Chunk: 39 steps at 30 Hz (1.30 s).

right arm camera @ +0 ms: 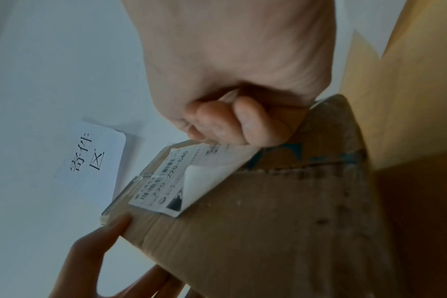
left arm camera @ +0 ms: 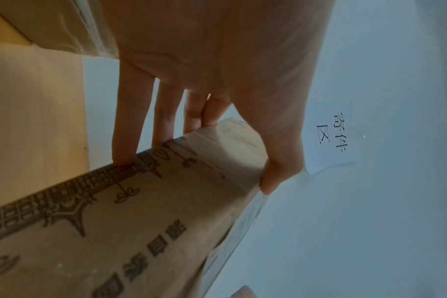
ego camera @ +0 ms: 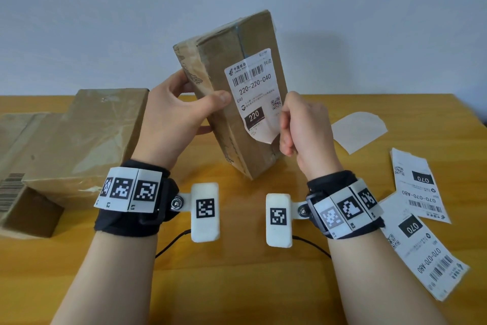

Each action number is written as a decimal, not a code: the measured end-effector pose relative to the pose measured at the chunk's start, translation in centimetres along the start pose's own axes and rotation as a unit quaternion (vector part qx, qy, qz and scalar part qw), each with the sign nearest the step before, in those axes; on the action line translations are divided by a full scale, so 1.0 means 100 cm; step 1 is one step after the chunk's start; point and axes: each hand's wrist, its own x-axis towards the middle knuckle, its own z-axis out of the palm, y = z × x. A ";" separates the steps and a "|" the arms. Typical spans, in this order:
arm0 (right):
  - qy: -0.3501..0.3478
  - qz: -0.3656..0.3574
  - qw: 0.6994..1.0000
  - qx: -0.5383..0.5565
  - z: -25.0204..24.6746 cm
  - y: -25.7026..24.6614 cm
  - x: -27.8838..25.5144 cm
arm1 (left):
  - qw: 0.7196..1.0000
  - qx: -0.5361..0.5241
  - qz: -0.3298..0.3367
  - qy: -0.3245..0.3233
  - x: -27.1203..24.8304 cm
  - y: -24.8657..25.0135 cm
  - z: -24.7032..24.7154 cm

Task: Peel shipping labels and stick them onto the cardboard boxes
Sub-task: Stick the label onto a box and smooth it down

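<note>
A brown cardboard box (ego camera: pixel 218 66) stands tilted on one corner above the wooden table. My left hand (ego camera: pixel 210 107) grips its left side, thumb on the front face and fingers behind it; the left wrist view shows the same grip across the box's printed side (left arm camera: pixel 140 221). A white shipping label (ego camera: pixel 253 87) reading 220-220-C40 lies on the front face. Its lower corner curls away from the cardboard (right arm camera: pixel 204 181). My right hand (ego camera: pixel 286 124) has curled fingers (right arm camera: pixel 225 125) that pinch the label's lower right edge.
Two larger cardboard boxes (ego camera: pixel 87 135) lie flat at the left, one with a barcode (ego camera: pixel 13 193). A peeled backing sheet (ego camera: pixel 358 129) and two 070 labels (ego camera: pixel 419 187) (ego camera: pixel 421 251) lie at the right. A paper sign (right arm camera: pixel 94 157) hangs on the wall.
</note>
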 end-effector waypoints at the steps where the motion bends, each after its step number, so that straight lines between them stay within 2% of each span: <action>1: 0.000 -0.003 1.000 -0.022 -0.001 0.000 0.000 | 1.000 -0.003 -0.007 0.006 0.001 -0.001 0.000; 6: -0.008 -0.007 0.993 -0.113 -0.003 0.002 0.001 | 0.998 -0.016 -0.045 0.044 0.004 -0.003 0.001; 12: 0.003 -0.046 0.995 -0.085 -0.001 -0.005 0.001 | 0.994 -0.036 -0.069 0.082 0.003 0.000 0.001; 15: 0.055 -0.079 0.992 -0.086 -0.001 -0.007 0.002 | 0.993 -0.040 -0.055 0.091 -0.001 0.004 0.002; 18: 0.093 -0.088 0.987 -0.099 -0.001 -0.007 0.004 | 0.993 -0.046 -0.006 0.107 -0.006 0.009 0.003; 22: 0.041 -0.009 0.988 -0.146 -0.001 -0.006 0.006 | 0.990 -0.054 0.058 0.121 -0.012 0.016 0.005; 26: -0.037 0.057 0.990 -0.123 0.005 -0.007 0.002 | 0.990 -0.056 0.073 0.107 -0.015 0.017 0.007; 28: -0.035 0.041 0.995 -0.085 0.006 -0.006 0.003 | 0.992 -0.054 0.061 0.101 -0.013 0.015 0.008; 32: 0.027 -0.023 0.998 -0.051 0.002 -0.009 0.007 | 0.992 -0.053 0.017 0.113 -0.007 0.007 0.004; 39: 0.088 -0.116 0.989 -0.002 -0.004 -0.008 0.009 | 0.990 0.025 -0.068 0.119 0.003 0.001 0.002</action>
